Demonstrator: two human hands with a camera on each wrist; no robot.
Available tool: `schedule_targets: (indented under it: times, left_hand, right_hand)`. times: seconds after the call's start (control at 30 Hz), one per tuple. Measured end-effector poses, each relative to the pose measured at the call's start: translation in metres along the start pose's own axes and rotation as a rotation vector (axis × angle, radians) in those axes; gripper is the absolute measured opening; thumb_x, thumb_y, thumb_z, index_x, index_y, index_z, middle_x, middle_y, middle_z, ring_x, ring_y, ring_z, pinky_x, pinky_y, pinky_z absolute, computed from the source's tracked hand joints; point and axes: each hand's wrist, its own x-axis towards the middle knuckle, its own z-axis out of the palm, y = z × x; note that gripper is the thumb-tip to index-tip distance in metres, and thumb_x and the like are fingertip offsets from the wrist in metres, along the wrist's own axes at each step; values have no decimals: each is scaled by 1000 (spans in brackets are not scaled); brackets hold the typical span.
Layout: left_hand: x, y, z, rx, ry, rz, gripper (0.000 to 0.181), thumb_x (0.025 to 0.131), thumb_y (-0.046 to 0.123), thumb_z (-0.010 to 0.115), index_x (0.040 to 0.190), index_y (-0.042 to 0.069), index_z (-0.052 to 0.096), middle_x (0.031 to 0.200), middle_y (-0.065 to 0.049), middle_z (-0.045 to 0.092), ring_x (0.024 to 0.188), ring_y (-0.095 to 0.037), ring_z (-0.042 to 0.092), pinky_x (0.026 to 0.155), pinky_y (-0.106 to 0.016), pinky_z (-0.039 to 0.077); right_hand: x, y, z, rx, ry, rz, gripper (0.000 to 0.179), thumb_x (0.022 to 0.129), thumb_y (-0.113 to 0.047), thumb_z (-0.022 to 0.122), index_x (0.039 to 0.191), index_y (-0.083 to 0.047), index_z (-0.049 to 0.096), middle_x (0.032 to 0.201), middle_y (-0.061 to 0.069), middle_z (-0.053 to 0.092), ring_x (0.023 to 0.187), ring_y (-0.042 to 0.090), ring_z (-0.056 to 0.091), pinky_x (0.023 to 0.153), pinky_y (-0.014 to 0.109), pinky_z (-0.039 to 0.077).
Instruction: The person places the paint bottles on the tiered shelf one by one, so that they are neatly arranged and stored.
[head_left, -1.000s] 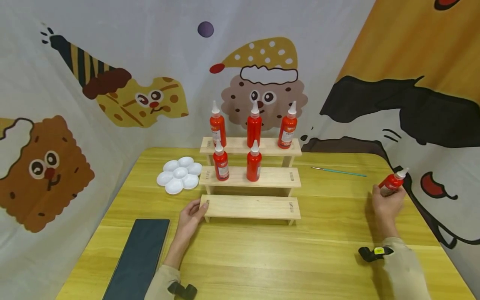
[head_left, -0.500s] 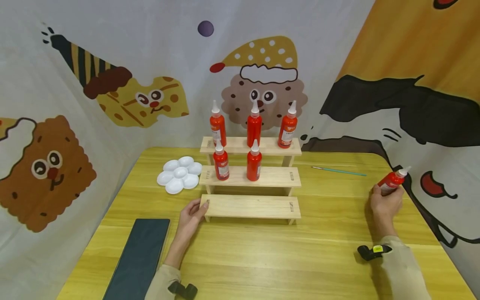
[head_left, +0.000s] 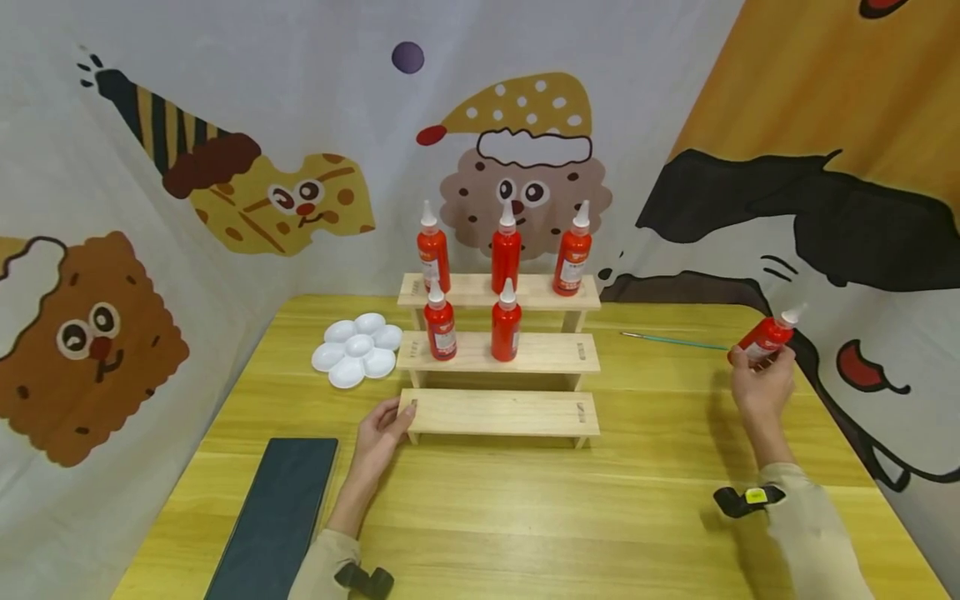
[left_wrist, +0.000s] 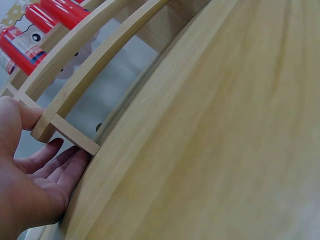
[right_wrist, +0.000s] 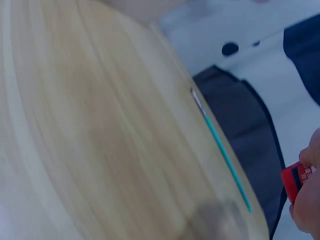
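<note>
My right hand (head_left: 762,390) grips a red squeeze bottle (head_left: 767,340) with a white pointed nozzle, tilted with its nozzle up and to the right, above the table's right side. In the right wrist view the bottle's red base (right_wrist: 295,179) shows beside the fingers. My left hand (head_left: 381,437) holds the left end of the lowest step of a three-step wooden stand (head_left: 498,414), thumb on top. The left wrist view shows the fingers (left_wrist: 65,167) of this hand by the stand's leg. Similar bottles stand upright: three on the top step, two on the middle step (head_left: 555,354).
A white flower-shaped paint palette (head_left: 358,348) lies left of the stand. A dark flat slab (head_left: 277,517) is at the table's front left. A thin paintbrush (head_left: 675,341) with a turquoise handle lies at the back right. A printed cloth (head_left: 315,83) hangs behind the table.
My right hand has moved a little left and away from me, lifting the red bottle higher, so it overlaps the brush's end. The left hand stays on the stand.
</note>
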Motion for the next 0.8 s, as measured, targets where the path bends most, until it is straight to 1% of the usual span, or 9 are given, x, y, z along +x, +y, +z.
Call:
schedule_targets:
  times: [0.13,0.27,0.37,0.43,0.47,0.53,0.63,0.7,0.8]
  left_hand:
    - [1,0,-1,13,1,-9,46,100,28,67,136,0,58,135,-24,61,106,-14,64,83,-19,55]
    - [0,1,-1,21,2,-13,47,100,29,66,136,1,58,136,-23,61,106,-13,63,82,-19,54]
    - [0,2,-1,19,-1,-15,47,100,29,66,137,1,57,137,-23,61,105,-11,63,81,-19,54]
    - [0,1,-2,20,-2,-17,48,100,29,66,138,1,57,137,-23,61,105,-11,63,81,-19,54]
    - [0,1,-2,20,-4,-18,48,100,29,66,138,1,56,137,-23,61,105,-11,63,82,-19,54]
    - [0,1,-2,19,-7,-20,48,100,30,66,138,1,56,138,-23,60,106,-12,63,82,-19,54]
    - [-1,1,-2,23,-11,-23,49,100,31,66,139,2,56,138,-22,60,107,-13,63,83,-19,54]
    - [-1,1,-1,22,-11,-26,48,100,31,66,138,2,57,138,-22,60,107,-13,63,83,-19,54]
    - [0,2,0,24,-7,-28,48,100,31,66,138,3,57,138,-21,61,106,-12,63,82,-18,53]
  right_hand:
    - [-7,-17,4,24,-41,-33,54,98,-29,60,145,-8,43,128,5,56,110,15,56,89,19,46]
    - [-17,-31,9,48,-64,-81,51,98,-28,63,141,-5,47,117,-4,55,100,6,55,83,13,44]
    - [-27,-43,11,61,-75,-133,50,98,-26,65,139,-2,48,116,-3,56,94,-1,51,79,11,42]
    - [-34,-51,12,69,-93,-154,50,98,-25,65,138,-1,48,117,0,57,93,-2,50,79,11,41]
    - [-37,-55,13,71,-101,-167,50,98,-25,65,138,0,49,117,2,58,94,0,51,79,11,41]
    - [-43,-63,14,81,-122,-188,49,98,-24,66,137,0,50,116,1,58,94,-1,51,80,12,42]
    - [-51,-74,16,98,-153,-214,47,97,-23,67,134,1,51,111,-4,57,93,-3,51,81,11,42]
    - [-56,-80,18,110,-171,-237,47,97,-23,68,133,1,52,110,-5,58,90,-7,51,81,11,43]
    - [-63,-90,20,125,-206,-271,46,97,-23,69,133,0,52,112,-5,59,92,-7,52,84,12,46]
